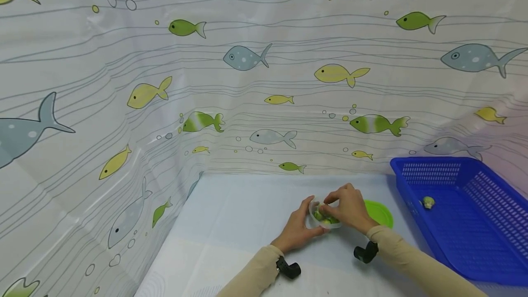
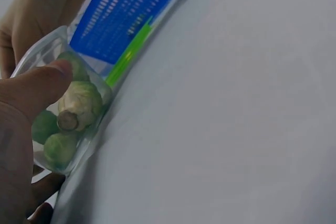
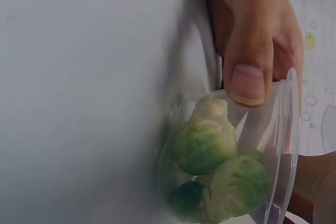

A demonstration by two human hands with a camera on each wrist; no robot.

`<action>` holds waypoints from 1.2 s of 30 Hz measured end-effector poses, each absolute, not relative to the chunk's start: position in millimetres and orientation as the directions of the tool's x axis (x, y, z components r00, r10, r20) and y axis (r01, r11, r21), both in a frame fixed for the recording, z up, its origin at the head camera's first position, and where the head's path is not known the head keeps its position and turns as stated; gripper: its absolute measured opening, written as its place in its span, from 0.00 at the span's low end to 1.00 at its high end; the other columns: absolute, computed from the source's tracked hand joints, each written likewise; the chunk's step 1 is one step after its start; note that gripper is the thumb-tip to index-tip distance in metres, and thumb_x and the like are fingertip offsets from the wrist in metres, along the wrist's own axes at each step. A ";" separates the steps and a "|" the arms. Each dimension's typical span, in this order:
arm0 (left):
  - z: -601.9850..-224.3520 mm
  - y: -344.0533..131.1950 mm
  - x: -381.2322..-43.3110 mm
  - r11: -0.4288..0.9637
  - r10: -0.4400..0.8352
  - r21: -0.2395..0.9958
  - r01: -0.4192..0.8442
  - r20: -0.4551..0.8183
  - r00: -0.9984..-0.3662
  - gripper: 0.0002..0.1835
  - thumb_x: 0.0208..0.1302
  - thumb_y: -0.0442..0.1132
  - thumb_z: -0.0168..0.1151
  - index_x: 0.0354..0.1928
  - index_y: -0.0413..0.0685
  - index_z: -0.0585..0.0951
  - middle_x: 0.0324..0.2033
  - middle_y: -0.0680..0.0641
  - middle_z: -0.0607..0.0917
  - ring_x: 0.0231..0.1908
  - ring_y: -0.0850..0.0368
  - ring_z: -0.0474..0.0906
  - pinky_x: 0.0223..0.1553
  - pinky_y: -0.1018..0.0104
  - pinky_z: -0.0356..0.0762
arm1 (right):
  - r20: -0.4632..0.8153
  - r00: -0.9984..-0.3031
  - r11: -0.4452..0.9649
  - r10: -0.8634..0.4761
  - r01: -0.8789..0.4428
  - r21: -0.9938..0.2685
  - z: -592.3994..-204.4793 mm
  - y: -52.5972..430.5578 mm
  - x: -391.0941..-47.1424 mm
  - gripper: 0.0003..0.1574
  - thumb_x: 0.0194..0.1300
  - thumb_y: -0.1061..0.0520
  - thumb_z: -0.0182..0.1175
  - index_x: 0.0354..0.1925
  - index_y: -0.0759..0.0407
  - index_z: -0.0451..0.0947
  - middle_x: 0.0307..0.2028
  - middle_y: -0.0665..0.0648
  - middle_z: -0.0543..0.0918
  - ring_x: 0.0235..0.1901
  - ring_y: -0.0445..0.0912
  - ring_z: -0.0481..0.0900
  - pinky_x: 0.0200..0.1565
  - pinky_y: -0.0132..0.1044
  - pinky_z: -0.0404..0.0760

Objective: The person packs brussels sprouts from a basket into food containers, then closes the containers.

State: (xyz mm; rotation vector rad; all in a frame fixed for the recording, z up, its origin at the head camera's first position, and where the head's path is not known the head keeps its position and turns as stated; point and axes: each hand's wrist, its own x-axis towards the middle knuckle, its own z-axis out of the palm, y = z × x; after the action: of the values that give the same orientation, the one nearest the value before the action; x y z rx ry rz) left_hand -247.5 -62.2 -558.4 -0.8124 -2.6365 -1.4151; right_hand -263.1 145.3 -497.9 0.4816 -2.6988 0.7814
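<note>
A clear plastic container [image 1: 336,226] with several green Brussels sprouts [image 3: 207,145] inside sits on the white table. My left hand [image 1: 298,230] grips it from the left, its thumb [image 3: 248,77] on the near wall and other fingers round the far side. From the right, my right hand [image 1: 348,207] reaches over the rim with bent fingers, their tips down at the sprouts. Whether those fingertips pinch a sprout is hidden. In the left wrist view, one sprout [image 2: 79,106] shows its pale cut stem through the plastic.
Just beyond my right hand lies a round bright green lid [image 1: 381,214]. Further right stands a blue plastic basket [image 1: 458,237] with perforated walls, a single Brussels sprout [image 1: 429,202] in it. A fish-patterned curtain [image 1: 247,100] borders the table at the back and left.
</note>
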 end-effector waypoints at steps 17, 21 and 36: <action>-559.8 -61.5 -247.4 0.453 0.427 0.774 0.442 0.247 -0.870 0.53 0.64 0.56 0.76 0.83 0.49 0.58 0.75 0.43 0.75 0.74 0.53 0.71 0.73 0.53 0.73 | 0.385 -0.883 0.806 -0.269 -0.425 -0.412 -505.8 136.8 -260.0 0.04 0.65 0.52 0.76 0.36 0.50 0.93 0.31 0.43 0.92 0.43 0.48 0.76 0.43 0.49 0.71; -561.7 -62.0 -248.7 0.450 0.425 0.769 0.454 0.263 -0.866 0.52 0.64 0.55 0.76 0.83 0.49 0.58 0.75 0.43 0.75 0.74 0.53 0.71 0.72 0.53 0.73 | 0.369 -0.881 0.789 -0.295 -0.443 -0.427 -509.0 139.5 -262.5 0.04 0.66 0.52 0.75 0.38 0.49 0.93 0.33 0.41 0.92 0.45 0.48 0.77 0.45 0.50 0.73; -558.5 -62.2 -247.6 0.441 0.434 0.783 0.439 0.242 -0.868 0.53 0.64 0.54 0.76 0.83 0.47 0.57 0.75 0.41 0.74 0.74 0.51 0.71 0.74 0.50 0.71 | 0.373 -0.860 0.734 -0.348 -0.498 -0.462 -493.5 155.3 -264.4 0.09 0.65 0.55 0.75 0.42 0.57 0.93 0.35 0.46 0.92 0.44 0.48 0.78 0.48 0.52 0.76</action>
State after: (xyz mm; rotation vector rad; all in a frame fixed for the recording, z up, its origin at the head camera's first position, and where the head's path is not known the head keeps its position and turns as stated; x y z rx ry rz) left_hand -247.6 -62.2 -558.5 -0.8062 -2.6619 -1.4491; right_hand -264.4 155.3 -493.5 0.6659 -2.6749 0.8233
